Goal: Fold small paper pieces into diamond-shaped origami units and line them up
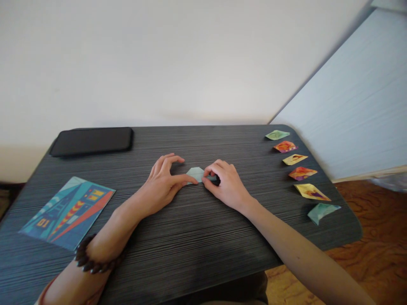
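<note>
A small pale green folded paper (pixel 195 173) lies on the dark table between my two hands. My left hand (pixel 163 182) rests on its left side, the thumb pressing the paper's lower left edge while the other fingers arch away from it. At the paper's right end, my right hand (pixel 227 182) has thumb and index finger pinched together on it. Those fingertips hide part of the paper's right side. A dark beaded bracelet (pixel 90 258) circles my left wrist.
Several folded paper pieces (pixel 302 173) in green, orange and yellow form a column along the right side of the dark wood-grain table (pixel 178 254). A black phone (pixel 92 141) lies at the back left. Nearer on the left is a patterned stack of paper (pixel 70 212). A white wall (pixel 178 63) stands behind.
</note>
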`<state>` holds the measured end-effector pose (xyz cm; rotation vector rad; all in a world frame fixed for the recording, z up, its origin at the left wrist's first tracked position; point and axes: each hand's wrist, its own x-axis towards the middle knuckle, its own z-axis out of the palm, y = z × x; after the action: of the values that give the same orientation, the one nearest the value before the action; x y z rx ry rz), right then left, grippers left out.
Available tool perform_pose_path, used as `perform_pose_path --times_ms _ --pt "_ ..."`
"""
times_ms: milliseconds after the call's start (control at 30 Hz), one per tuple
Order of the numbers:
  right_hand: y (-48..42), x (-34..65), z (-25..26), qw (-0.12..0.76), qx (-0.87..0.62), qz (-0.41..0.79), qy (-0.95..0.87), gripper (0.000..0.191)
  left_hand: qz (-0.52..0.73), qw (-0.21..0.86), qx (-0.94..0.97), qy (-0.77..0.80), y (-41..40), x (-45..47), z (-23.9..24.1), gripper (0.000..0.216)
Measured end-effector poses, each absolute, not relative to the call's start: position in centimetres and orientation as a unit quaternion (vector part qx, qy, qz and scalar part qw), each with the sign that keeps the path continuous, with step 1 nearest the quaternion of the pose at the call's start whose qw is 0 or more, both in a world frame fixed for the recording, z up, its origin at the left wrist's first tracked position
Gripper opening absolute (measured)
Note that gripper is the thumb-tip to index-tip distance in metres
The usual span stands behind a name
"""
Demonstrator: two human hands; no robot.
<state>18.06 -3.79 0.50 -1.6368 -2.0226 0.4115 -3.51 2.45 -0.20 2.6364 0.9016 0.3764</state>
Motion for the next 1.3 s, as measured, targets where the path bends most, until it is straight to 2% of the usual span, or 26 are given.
perform_pose_path --times_ms 533,733,967,1300 --pt "-3.7 20.8 0.8 0.263 -0.581 0.255 -0.727 0.025 0.134 0.180 0.920 0.320 2.6 -3.4 0.3 0.028" --pt "-3.8 20.0 0.6 0.307 -0.589 0.213 -0.716 0.015 0.127 0.185 0.920 0.321 2.6 -3.3 0.4 0.028" --pt "-3.6 18.8 0.5 0.226 -0.593 0.164 -0.755 0.011 0.127 0.185 0.910 0.348 2.5 -3.2 0.6 0.029" --pt "-3.8 18.4 0.5 0.235 -0.610 0.148 -0.742 0.012 0.173 0.154 0.875 0.425 0.9 -0.9 0.7 0.022"
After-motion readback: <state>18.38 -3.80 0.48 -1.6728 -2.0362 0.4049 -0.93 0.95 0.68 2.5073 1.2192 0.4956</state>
